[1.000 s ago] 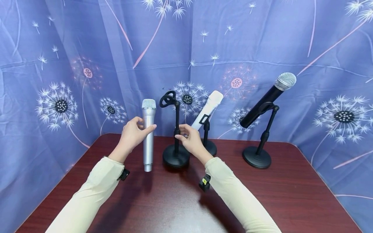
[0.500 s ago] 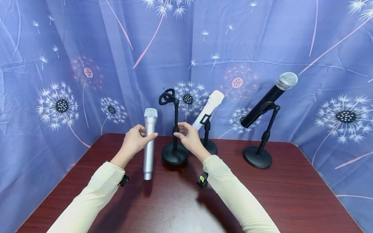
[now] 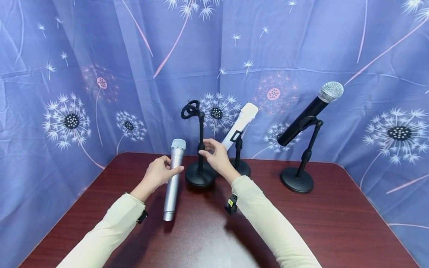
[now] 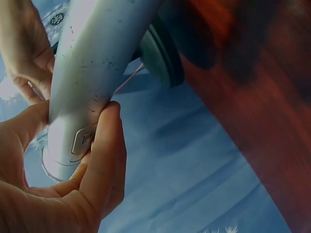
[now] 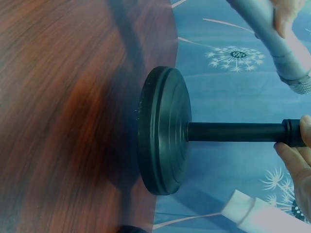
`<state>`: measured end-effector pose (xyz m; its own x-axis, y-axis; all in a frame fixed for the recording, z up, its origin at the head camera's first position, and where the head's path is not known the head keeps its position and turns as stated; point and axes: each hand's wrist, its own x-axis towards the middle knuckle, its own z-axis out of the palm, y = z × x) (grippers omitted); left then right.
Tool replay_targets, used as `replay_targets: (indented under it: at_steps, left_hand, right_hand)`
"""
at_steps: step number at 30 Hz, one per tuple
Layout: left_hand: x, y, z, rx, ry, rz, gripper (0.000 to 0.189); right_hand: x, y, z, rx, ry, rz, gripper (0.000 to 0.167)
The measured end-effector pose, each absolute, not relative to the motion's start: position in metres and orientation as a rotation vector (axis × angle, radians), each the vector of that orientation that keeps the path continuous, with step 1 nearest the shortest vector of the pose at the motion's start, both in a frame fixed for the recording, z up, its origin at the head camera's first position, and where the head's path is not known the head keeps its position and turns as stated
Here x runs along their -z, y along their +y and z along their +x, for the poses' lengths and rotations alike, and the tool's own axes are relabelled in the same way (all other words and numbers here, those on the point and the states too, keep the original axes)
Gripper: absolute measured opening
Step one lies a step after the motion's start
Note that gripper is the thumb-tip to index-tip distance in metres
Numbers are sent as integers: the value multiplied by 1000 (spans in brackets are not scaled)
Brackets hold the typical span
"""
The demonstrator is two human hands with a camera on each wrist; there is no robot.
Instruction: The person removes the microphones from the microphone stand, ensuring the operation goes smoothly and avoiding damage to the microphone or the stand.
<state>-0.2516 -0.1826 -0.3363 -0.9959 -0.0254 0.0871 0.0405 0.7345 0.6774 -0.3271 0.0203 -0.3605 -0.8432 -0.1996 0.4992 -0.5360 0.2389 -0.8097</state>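
Observation:
My left hand (image 3: 156, 174) grips a silver microphone (image 3: 171, 193) just below its mesh head, between thumb and fingers. The microphone is held over the table, its head leaning to the right and its tail pointing toward me. In the left wrist view the fingers curl round the silver body (image 4: 97, 63) beside a small button plate. My right hand (image 3: 218, 158) pinches the pole collar of a black desktop microphone stand (image 3: 197, 178). This stand's ring-shaped clip (image 3: 190, 109) holds nothing and faces left. The right wrist view shows the stand's round base (image 5: 167, 131) close over the table.
Behind my right hand, a white microphone (image 3: 244, 117) rests in a second black stand (image 3: 238, 149). Farther right, a black microphone (image 3: 303, 121) with a silver mesh head sits in a third stand (image 3: 297, 180). A patterned blue curtain (image 3: 134, 56) hangs behind the reddish-brown table (image 3: 342, 216).
The silver microphone has come down and toward me in my left hand, and its head has tipped to the right. The stand in my right hand has shifted slightly left and away.

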Motion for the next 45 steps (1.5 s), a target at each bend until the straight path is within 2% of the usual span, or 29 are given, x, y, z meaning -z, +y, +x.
replay_targets:
  at_steps: [15, 31, 45]
  left_hand:
    - [357, -177, -241, 1123, -2989, 15, 46]
    - [373, -171, -235, 1192, -3012, 45, 31]
    - [384, -170, -233, 1182, -3028, 49, 36]
  right_hand:
    - [362, 18, -332, -1649, -2237, 665, 34]
    - [363, 14, -333, -1630, -2259, 642, 33]
    - [365, 11, -335, -1606, -2264, 622, 32]
